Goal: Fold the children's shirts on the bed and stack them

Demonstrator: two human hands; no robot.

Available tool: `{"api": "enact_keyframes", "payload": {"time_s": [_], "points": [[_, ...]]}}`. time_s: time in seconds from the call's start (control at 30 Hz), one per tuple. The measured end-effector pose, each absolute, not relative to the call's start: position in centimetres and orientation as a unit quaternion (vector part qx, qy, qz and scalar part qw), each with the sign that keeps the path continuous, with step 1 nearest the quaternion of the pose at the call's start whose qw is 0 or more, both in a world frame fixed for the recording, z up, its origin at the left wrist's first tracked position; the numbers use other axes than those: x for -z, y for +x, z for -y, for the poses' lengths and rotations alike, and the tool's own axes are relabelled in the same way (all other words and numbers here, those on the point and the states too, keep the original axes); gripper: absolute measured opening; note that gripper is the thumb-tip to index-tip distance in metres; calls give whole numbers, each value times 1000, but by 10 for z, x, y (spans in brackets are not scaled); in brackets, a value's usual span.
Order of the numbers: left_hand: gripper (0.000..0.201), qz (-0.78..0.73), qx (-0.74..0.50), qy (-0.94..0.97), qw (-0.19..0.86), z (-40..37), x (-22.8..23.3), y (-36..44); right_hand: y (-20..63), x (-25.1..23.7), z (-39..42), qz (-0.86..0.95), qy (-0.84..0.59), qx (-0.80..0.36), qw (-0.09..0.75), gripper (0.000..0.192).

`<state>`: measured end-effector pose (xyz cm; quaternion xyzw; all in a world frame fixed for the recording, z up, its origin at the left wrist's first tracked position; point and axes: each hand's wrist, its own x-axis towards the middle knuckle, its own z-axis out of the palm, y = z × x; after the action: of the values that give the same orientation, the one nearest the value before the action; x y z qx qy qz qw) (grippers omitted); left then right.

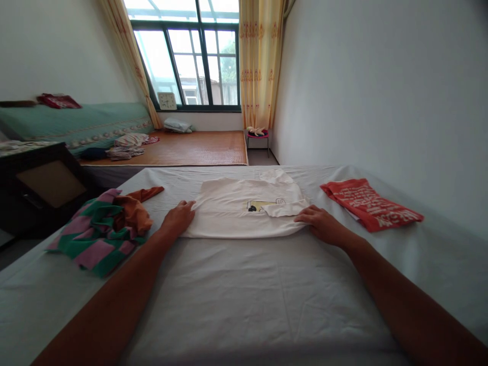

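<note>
A white T-shirt [229,203] with a small yellow and black print lies across the sheet in front of me, its near side folded over into a straight edge. My left hand [179,218] is closed on the shirt's left edge, fingers curled over the cloth. At the opposite side my right hand [318,222] pinches the right edge near a folded-in sleeve. The thumbs are partly hidden, and the shirt's neckline is hard to make out.
On the white-sheeted surface [229,295], a pink, green and orange heap of clothing [102,229] lies left and a folded red garment [375,206] lies right. Beyond are a mat-covered bed [198,145], a dark cabinet [49,178] and a small stool [258,136]. A wall [381,101] borders the right.
</note>
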<state>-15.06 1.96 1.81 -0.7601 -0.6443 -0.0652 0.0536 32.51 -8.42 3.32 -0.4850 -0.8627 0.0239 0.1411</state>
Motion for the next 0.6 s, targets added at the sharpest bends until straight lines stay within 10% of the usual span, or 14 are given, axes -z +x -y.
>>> {"api": "enact_keyframes", "payload": {"time_s": [0.43,0.6], "points": [[38,566,-22,-823,-40,-1,-48,-152,357,-61,101,812,-499,-278,121,22],[36,623,34,-779,68,14,-61,-132,356,-60,93,732,-553,-266,295,51]]}}
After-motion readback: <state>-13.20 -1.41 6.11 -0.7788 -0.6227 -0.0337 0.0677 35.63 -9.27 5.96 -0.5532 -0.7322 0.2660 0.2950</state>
